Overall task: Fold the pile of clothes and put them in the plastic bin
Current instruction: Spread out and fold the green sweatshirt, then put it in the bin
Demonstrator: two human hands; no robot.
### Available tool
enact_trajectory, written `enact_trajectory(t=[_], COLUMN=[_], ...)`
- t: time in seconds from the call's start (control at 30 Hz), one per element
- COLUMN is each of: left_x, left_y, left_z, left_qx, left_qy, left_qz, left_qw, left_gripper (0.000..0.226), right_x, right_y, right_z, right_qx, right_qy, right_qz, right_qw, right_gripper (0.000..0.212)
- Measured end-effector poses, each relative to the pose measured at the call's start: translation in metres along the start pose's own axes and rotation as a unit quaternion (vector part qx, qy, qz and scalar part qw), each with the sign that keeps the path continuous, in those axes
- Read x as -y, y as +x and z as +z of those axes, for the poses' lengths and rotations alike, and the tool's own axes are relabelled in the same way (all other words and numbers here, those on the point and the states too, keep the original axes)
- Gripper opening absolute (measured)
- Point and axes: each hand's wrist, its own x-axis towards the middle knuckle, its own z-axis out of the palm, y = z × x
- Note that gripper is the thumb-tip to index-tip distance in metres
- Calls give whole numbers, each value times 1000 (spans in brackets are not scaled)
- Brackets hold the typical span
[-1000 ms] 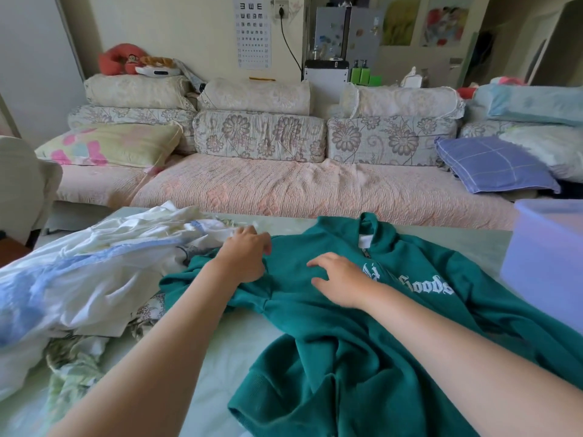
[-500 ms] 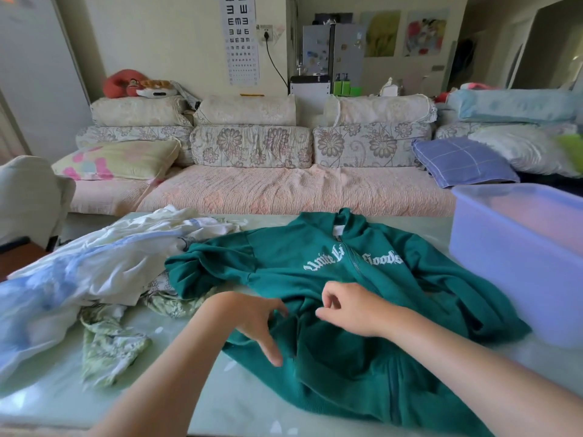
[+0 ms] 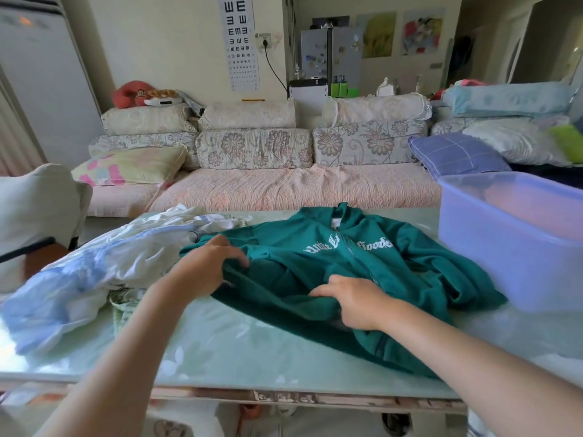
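We log: hoodie [image 3: 410,263] teal-green, white lettering. Bin [image 3: 504,266] translucent lilac-blue. Clothes pile [image 3: 126,257] white w/ lt-blue. Table [image 3: 220,342] pale green, white floral print. Sofa seat [image 3: 299,187] pink; cushions [image 3: 255,148] mauve floral.

Long sofa [image 3: 284,190] in a pinkish quilted cover along the back wall, floral cushions [image 3: 255,149] stacked against it. A yellow pillow [image 3: 132,165] with pink patches sits at its left end, a purple checked pillow [image 3: 457,154] toward the right. A red plush toy [image 3: 129,93] is perched on top of the left cushions. An eye chart [image 3: 240,42] hangs on the wall (all E's), next to a socket [image 3: 265,42] with a black cord. A grey fridge [image 3: 331,55] stands behind, with two pictures [image 3: 378,34] to its right. There's a white floor-standing air conditioner [image 3: 41,89] far left. The pale green glass tabletop [image 3: 236,348] has a leaf pattern.
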Motion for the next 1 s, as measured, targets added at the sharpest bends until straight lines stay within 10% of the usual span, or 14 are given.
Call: enact_trajectory(t=[0.17, 0.27, 0.37, 0.47, 0.63, 0.77, 1.0], left_x=[9, -7, -27, -38, -31, -20, 3], left_y=[-36, -35, -30, -22, -20, -11, -1], left_z=[-6, 0, 13, 38, 72, 77, 68], left_qx=[394, 477, 380, 274, 217, 130, 54], left_qy=[75, 169, 126, -1, 17, -29, -122], left_qz=[-186, -132, -74, -96, -142, -173, -197], left_qw=[897, 853, 913, 957, 966, 976, 971], left_gripper=[34, 77, 61, 51, 57, 15, 10], right_x=[9, 16, 18, 18, 24, 38, 69], right_y=[-16, -22, -20, -13, 15, 47, 121], right_z=[-26, -16, -13, -7, 15, 28, 18], right_qx=[131, 232, 225, 153, -15, -30, -95], right_qy=[51, 68, 137, 190, 123, 114, 47], right_qz=[22, 14, 20, 26, -3, -3, -27], right_qw=[990, 970, 965, 969, 992, 993, 994], right_gripper=[46, 41, 18, 48, 23, 25, 62])
